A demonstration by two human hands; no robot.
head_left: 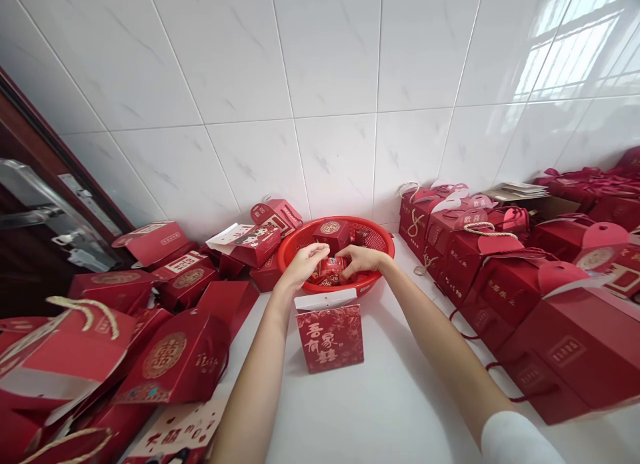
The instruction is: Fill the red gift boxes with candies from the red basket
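Both of my hands are inside a red plastic basket [385,241] on the white surface. My right hand [364,260] curls its thumb and fingers around the right end of a small red wrapped packet [331,267]. At the packet's left side, my left hand [304,263] has its fingers stretched out; whether it touches the packet is hard to see. A dark red box [332,232] with a gold round emblem lies at the back of the basket, beside other small wrapped pieces. In front of the basket stands an upright red gift box [331,337] with white lettering and its top flaps raised.
Red gift boxes [173,354] are heaped on the left, some tilted, with rope handles. Rows of red boxes [565,341] stand on the right. A tiled wall [335,151] rises behind the basket. A door with a metal handle [30,204] is at far left.
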